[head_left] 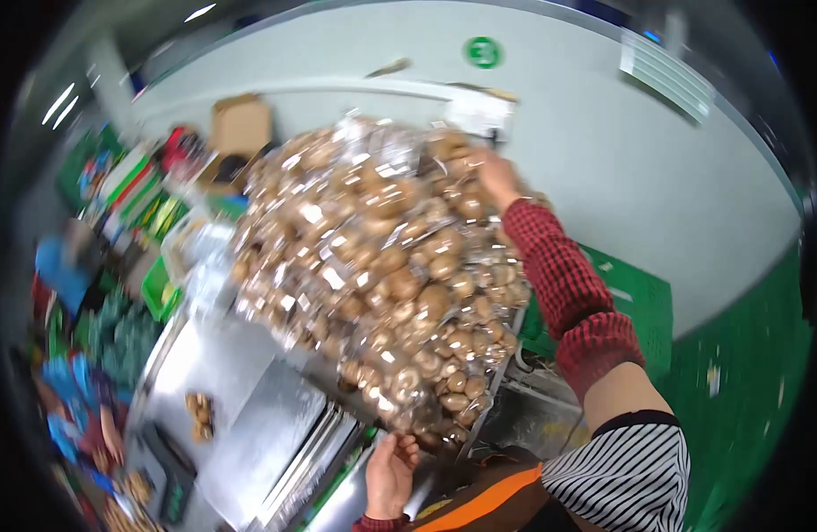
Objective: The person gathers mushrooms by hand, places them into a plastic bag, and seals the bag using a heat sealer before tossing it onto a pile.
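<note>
A large heap of brown mushrooms (399,284) in clear, shiny plastic bags fills the middle of the view. My right hand (492,175), in a red-and-black checked sleeve, reaches to the heap's far right top. Its fingers are smeared by motion and partly lost against the bags. My left hand (390,472) is low, at the near edge of the heap. Its fingers are loosely curled with the thumb apart, and the fingertips are close below the nearest bagged mushrooms. Nothing shows in its palm.
A steel worktop (258,443) holds a few loose mushrooms (198,415) and a dark device (169,474). A green basket (163,291) and an open cardboard box (241,127) stand left. A person (76,390) in blue is at far left. Behind rises a white wall (586,142).
</note>
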### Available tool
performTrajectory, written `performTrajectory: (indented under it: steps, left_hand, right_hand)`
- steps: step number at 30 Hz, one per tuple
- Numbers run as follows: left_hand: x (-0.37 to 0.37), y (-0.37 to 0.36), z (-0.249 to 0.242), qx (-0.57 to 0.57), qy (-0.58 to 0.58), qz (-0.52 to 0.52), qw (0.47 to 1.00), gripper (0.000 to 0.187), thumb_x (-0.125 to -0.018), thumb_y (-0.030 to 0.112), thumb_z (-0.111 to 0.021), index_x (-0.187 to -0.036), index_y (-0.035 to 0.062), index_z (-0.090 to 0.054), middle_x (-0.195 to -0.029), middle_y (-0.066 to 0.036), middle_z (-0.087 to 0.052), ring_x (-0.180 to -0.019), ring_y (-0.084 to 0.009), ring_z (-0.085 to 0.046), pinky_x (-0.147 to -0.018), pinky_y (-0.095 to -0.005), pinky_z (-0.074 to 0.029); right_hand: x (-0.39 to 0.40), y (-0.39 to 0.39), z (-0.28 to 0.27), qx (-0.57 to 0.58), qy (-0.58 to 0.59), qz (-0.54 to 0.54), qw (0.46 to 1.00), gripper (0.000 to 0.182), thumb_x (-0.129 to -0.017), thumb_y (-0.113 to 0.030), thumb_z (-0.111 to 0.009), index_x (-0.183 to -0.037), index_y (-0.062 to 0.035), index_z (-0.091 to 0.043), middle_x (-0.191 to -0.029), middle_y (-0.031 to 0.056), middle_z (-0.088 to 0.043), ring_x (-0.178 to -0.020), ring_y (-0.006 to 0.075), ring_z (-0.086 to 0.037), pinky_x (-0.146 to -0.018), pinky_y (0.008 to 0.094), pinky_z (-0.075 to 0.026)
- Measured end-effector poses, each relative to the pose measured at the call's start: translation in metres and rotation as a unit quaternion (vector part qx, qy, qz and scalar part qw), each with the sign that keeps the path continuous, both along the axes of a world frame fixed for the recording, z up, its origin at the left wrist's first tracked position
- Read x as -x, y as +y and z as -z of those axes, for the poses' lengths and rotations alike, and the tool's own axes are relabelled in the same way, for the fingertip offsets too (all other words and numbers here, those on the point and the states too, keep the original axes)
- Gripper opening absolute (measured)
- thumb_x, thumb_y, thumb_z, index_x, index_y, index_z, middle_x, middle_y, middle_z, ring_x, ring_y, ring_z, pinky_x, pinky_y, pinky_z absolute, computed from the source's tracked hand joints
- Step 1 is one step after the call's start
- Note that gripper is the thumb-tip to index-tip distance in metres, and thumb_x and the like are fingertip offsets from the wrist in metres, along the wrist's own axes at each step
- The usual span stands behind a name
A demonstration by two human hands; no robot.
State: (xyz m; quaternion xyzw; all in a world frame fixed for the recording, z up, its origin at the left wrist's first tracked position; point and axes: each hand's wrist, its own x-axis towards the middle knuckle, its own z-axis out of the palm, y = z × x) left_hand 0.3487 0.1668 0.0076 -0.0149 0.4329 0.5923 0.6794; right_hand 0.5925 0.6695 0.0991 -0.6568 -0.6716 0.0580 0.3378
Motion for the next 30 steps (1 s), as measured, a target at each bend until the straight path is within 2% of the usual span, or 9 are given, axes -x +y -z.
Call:
performTrajectory:
  steps: [2,4,5,6,10,14,20,25,30]
  left_hand:
    - [0.016,-0.025,0.003,-0.005,0.014,-0.051,0.999,0.024,-0.098,0.028,-0.054,-0.106,0.0062,-0.059,-0.094,-0.006,-0.063,-0.085,-0.0174,-0.059,-0.074,-0.0300,-0.047]
    - [0.036,-0.057,0.003,-0.007,0.072,-0.107,0.992,0.027,-0.099,0.029,-0.055,-0.108,0.0049,-0.059,-0.096,-0.007,-0.063,-0.085,-0.0165,-0.059,-0.074,-0.0295,-0.047]
    - [0.051,-0.077,0.005,-0.028,0.113,-0.151,0.982,0.028,-0.099,0.030,-0.055,-0.109,0.0040,-0.058,-0.097,-0.007,-0.063,-0.084,-0.0155,-0.059,-0.073,-0.0282,-0.047]
    - [0.061,-0.096,0.007,-0.045,0.154,-0.191,0.968,0.029,-0.099,0.030,-0.055,-0.110,0.0030,-0.058,-0.099,-0.007,-0.063,-0.084,-0.0144,-0.059,-0.072,-0.0270,-0.047]
    - [0.124,-0.173,0.010,0.049,0.341,-0.367,0.864,0.023,-0.099,0.022,-0.057,-0.105,-0.0003,-0.059,-0.092,-0.008,-0.064,-0.071,-0.0107,-0.057,-0.064,-0.0235,-0.046]
    - [0.201,-0.262,0.033,0.123,0.446,-0.493,0.737,0.025,-0.095,0.018,-0.062,-0.112,-0.0002,-0.059,-0.094,-0.003,-0.064,-0.079,-0.0090,-0.058,-0.070,-0.0221,-0.046]
    - [0.312,-0.423,0.099,0.310,0.505,-0.678,0.436,0.042,-0.090,0.012,-0.064,-0.127,-0.0023,-0.051,-0.121,-0.013,-0.055,-0.109,-0.0232,-0.054,-0.097,-0.0354,-0.041]
    - [0.338,-0.483,0.079,0.450,0.763,-0.232,0.400,0.053,-0.072,0.006,-0.077,-0.122,0.0070,-0.061,-0.132,-0.019,-0.052,-0.112,-0.0346,-0.055,-0.097,-0.0410,-0.045]
    - [0.369,-0.523,0.078,0.341,0.711,-0.277,0.549,0.033,-0.073,0.009,-0.079,-0.105,0.0056,-0.071,-0.102,-0.013,-0.069,-0.099,-0.0285,-0.064,-0.089,-0.0363,-0.051]
  right_hand:
    - [-0.025,0.034,0.051,-0.028,0.151,-0.042,0.987,0.044,-0.098,-0.033,-0.043,-0.127,-0.0031,-0.056,-0.118,0.0259,-0.061,-0.115,0.0387,-0.056,-0.100,0.0448,-0.043]
    - [-0.013,-0.003,0.036,-0.107,-0.256,-0.020,0.960,0.040,-0.088,-0.017,-0.057,-0.125,-0.0013,-0.055,-0.107,0.0193,-0.062,-0.107,0.0379,-0.057,-0.097,0.0469,-0.044]
    - [-0.019,-0.019,0.030,-0.075,-0.189,-0.030,0.979,0.034,-0.087,-0.013,-0.055,-0.117,0.0014,-0.059,-0.104,0.0185,-0.064,-0.104,0.0355,-0.059,-0.092,0.0471,-0.047]
    - [-0.028,0.018,0.051,-0.368,-0.069,-0.023,0.927,0.029,-0.092,-0.028,-0.057,-0.083,-0.0022,-0.066,-0.071,0.0136,-0.064,-0.059,0.0240,-0.055,-0.053,0.0452,-0.041]
    - [0.101,-0.096,0.001,-0.329,0.167,-0.127,0.921,0.027,-0.098,-0.017,-0.052,-0.109,0.0038,-0.065,-0.111,0.0140,-0.067,-0.096,0.0212,-0.062,-0.084,0.0330,-0.049]
    - [0.298,-0.310,0.035,-0.045,0.175,-0.470,0.864,0.015,-0.095,-0.008,-0.056,-0.106,-0.0013,-0.065,-0.099,0.0073,-0.067,-0.088,0.0137,-0.063,-0.083,0.0269,-0.049]
    - [0.511,-0.579,0.086,0.518,0.207,-0.663,0.499,0.032,-0.096,-0.020,-0.060,-0.118,0.0022,-0.057,-0.108,0.0121,-0.066,-0.089,0.0168,-0.066,-0.076,0.0293,-0.053]
    - [0.625,-0.696,0.154,0.509,0.134,-0.708,0.470,0.033,-0.094,-0.021,-0.062,-0.116,0.0037,-0.059,-0.105,0.0126,-0.066,-0.092,0.0168,-0.065,-0.076,0.0296,-0.053]
    - [0.663,-0.735,0.186,0.480,0.081,-0.699,0.524,0.032,-0.090,-0.022,-0.063,-0.109,0.0046,-0.063,-0.098,0.0153,-0.069,-0.091,0.0219,-0.067,-0.080,0.0336,-0.052]
